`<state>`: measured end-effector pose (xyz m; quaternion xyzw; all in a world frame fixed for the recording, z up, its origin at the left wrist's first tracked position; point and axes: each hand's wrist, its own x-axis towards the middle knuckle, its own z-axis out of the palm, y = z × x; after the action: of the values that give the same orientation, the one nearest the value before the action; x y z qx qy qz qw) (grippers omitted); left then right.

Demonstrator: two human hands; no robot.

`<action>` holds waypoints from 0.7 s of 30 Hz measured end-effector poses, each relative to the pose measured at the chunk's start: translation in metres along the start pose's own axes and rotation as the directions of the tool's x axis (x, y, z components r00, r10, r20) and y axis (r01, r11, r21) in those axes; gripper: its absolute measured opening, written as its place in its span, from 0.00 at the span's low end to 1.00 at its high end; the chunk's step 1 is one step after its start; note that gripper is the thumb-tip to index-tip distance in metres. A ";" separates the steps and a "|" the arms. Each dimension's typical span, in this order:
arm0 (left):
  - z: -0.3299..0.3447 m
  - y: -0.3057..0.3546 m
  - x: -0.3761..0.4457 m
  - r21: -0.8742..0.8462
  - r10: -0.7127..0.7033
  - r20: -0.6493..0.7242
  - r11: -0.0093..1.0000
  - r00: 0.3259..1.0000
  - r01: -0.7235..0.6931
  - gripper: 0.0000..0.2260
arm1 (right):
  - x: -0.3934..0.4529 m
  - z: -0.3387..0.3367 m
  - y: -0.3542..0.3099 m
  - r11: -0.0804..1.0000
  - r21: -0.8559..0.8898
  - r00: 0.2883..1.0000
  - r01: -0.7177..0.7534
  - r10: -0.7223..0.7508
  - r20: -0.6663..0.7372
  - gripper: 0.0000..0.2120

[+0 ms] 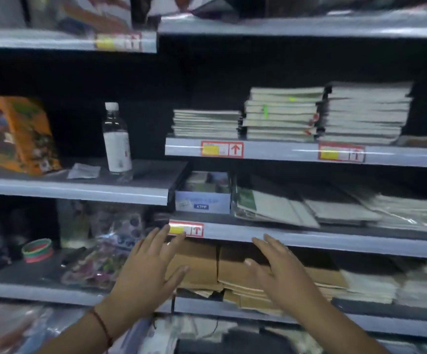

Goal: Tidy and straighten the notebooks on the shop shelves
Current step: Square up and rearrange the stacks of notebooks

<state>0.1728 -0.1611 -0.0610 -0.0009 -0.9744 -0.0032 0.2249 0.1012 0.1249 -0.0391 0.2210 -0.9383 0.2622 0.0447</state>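
head view, hands: both are up in front of the lower shelf with fingers spread and straight, gripping nothing

left hand (151, 267): fingertips reach up to the front edge of the grey metal shelf (309, 238), right at the red-and-yellow price tag (186, 229); red thread bracelet (102, 325) on the wrist

right hand (281, 269): palm down over the stack of brown kraft-paper notebooks (202, 267); can't tell if it's actually touching them or just above

brown notebooks: sitting on the lower shelf under that grey edge, at its left end, two piles side by side, the bottom ones splayed out and sticking past the front edge, pretty messy

shelf above the hands: flat plastic-wrapped white notebooks (335, 208) fanned out and overlapping, with a small pale blue cardboard box (203, 198) at the left end

next shelf up: three neat stacks of white-edged notebooks (289, 113) lined up along the front edge, shortest on the left

left bay: clear plastic water bottle with a white cap (116, 141) standing upright, orange printed packet (20, 134) leaning near it, a small folded white paper (83, 171) between them

lower left bay: green and pink stacked bangles (38, 249) near a pile of glossy sticker packs (100, 259)

note: whole frame is a bit motion-blurred, labels unreadable
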 end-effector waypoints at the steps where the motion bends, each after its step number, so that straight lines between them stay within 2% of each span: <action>1: -0.009 -0.006 0.005 -0.014 0.005 -0.020 1.000 1.000 -0.005 0.30 | 0.002 -0.008 -0.009 1.000 0.029 0.999 -0.011 0.012 -0.032 0.29; 7: -0.073 -0.039 0.053 -0.112 0.031 -0.173 0.992 0.985 -0.051 0.31 | 0.031 -0.053 -0.078 0.990 0.135 0.969 0.041 -0.007 -0.246 0.25; 12: -0.132 -0.033 0.117 -0.390 -0.006 -0.280 0.914 0.960 -0.108 0.27 | 0.062 -0.092 -0.113 0.967 0.241 0.932 0.083 0.010 -0.361 0.22; 16: -0.144 -0.030 0.188 -0.631 -0.117 -0.214 0.774 0.970 -0.046 0.30 | 0.094 -0.120 -0.123 0.968 0.231 0.928 0.097 -0.005 -0.372 0.23; 21: -0.140 -0.033 0.256 -0.819 -0.353 -0.052 0.551 0.934 0.163 0.41 | 0.142 -0.145 -0.122 0.936 0.331 0.927 0.117 0.017 -0.375 0.23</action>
<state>0.0042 -0.1947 0.1765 0.0420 -0.8266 -0.4750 0.2989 0.0226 0.0501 0.1716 0.1960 -0.8454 0.4596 0.1887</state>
